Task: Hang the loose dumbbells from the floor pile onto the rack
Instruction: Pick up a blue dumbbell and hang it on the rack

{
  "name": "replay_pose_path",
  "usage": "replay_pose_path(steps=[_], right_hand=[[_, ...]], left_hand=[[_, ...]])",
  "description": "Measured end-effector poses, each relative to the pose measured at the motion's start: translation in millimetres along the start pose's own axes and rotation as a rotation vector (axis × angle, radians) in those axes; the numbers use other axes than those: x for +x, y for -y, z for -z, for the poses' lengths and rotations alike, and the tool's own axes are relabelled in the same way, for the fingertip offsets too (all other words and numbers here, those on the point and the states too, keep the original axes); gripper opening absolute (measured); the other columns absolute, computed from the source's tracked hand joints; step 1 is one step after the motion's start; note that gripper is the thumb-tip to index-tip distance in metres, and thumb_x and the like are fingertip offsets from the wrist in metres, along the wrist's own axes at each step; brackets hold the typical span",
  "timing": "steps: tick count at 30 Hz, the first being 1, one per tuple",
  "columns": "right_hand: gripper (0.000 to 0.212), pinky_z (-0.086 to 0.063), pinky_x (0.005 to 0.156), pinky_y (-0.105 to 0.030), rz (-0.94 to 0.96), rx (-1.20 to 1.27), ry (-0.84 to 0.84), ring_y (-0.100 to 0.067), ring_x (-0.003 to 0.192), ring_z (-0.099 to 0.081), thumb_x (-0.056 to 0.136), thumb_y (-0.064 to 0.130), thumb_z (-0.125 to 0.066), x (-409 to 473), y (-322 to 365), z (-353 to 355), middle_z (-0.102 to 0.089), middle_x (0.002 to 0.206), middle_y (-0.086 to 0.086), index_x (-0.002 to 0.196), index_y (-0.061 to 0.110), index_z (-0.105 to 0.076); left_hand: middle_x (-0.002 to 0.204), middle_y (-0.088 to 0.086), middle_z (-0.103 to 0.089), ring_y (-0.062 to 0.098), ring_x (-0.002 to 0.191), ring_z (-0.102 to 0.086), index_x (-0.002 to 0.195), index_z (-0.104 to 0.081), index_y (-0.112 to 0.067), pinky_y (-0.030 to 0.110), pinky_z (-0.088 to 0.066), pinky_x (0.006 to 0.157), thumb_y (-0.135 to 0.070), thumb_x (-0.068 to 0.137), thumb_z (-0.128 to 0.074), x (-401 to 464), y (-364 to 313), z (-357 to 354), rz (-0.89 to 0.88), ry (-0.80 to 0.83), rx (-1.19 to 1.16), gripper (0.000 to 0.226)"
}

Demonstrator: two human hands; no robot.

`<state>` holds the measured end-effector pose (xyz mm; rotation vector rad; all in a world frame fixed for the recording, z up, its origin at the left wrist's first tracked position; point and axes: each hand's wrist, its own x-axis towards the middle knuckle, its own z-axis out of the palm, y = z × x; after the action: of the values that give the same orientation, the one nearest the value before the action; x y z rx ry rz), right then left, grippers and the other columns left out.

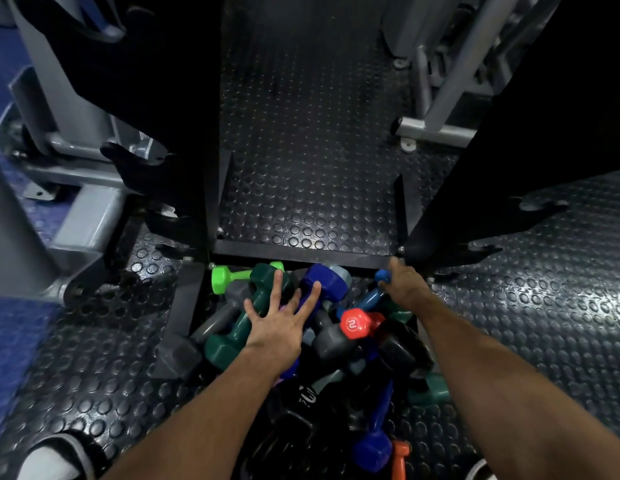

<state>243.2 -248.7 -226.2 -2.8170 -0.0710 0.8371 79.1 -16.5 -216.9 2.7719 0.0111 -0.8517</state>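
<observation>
Nearest me, an orange dumbbell and a dark blue dumbbell lie at the near edge of the pile of dumbbells, which sits on the studded black rubber floor just in front of the rack's base. A white shoe shows at the near left corner.

Farther in, I see my left hand with fingers spread wide and straight, hovering over or touching a dark green dumbbell; I cannot tell which. A red dumbbell marked with a 2 lies between my two arms, on top of grey and black ones.

My right hand is curled around the handle of a bright blue dumbbell at the far right of the pile. A lime green dumbbell lies at the far left, beside the rack's crossbar.

Beyond stands the black rack, its uprights rising left and right with bare hooks. Grey gym machines stand farther off on both sides.
</observation>
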Motion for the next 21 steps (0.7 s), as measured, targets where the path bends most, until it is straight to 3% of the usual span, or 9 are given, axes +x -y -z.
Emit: replay_pose_path(steps=[4,9,12,15,18,21], right_hand=[[0.032,-0.045,0.086,-0.031,0.128,0.072,-0.014,-0.032,0.106,-0.061,0.094,0.019,-0.072,-8,7,6,-0.057,0.108,-0.012,0.114,0.011,-0.048],[0.031,-0.035,0.063,-0.015,0.156,0.259,-0.013,-0.017,0.090,-0.050,0.088,0.008,-0.076,-8,27,12,-0.049,0.107,-0.009,0.100,0.013,-0.048],[0.034,-0.041,0.064,-0.022,0.079,0.338,0.031,-0.013,0.082,-0.056,0.086,0.020,-0.080,-2,32,15,-0.060,0.105,-0.006,0.100,0.013,-0.050],[0.039,-0.045,0.072,-0.030,0.007,0.343,0.062,-0.020,0.091,-0.061,0.087,0.033,-0.079,3,40,16,-0.063,0.107,-0.005,0.108,0.016,-0.051],[0.040,-0.048,0.063,-0.030,-0.028,0.316,0.145,-0.024,0.085,-0.062,0.086,0.032,-0.075,6,45,20,-0.065,0.113,-0.009,0.113,0.020,-0.047],[0.053,-0.051,0.072,-0.034,-0.039,0.362,0.220,-0.028,0.103,-0.061,0.084,0.027,-0.078,5,48,27,-0.056,0.125,-0.009,0.126,0.021,-0.045]], left_hand=[[0.171,-0.008,0.003,0.031,0.137,0.052,0.132,0.053,-0.047,0.086,-0.003,0.107,-0.011,0.098,-0.055,-3,0,2,-0.001,-0.007,-0.015,0.119],[0.172,-0.008,0.002,0.031,0.135,0.053,0.135,0.051,-0.046,0.086,-0.002,0.107,-0.011,0.098,-0.055,-3,0,3,0.001,0.000,-0.022,0.118],[0.172,-0.007,0.001,0.032,0.135,0.053,0.134,0.053,-0.045,0.086,-0.002,0.107,-0.012,0.098,-0.055,-3,0,2,-0.001,-0.009,-0.018,0.118],[0.172,-0.006,0.000,0.032,0.136,0.053,0.134,0.052,-0.046,0.086,-0.001,0.106,-0.010,0.097,-0.055,-2,1,0,-0.006,-0.030,-0.033,0.119],[0.171,-0.006,0.001,0.031,0.136,0.053,0.133,0.053,-0.047,0.086,0.000,0.107,-0.010,0.097,-0.055,-1,1,-1,-0.010,-0.030,-0.035,0.119],[0.171,-0.007,0.001,0.031,0.136,0.053,0.134,0.051,-0.048,0.086,0.000,0.106,-0.010,0.097,-0.056,0,2,-3,-0.007,-0.035,-0.038,0.119]])
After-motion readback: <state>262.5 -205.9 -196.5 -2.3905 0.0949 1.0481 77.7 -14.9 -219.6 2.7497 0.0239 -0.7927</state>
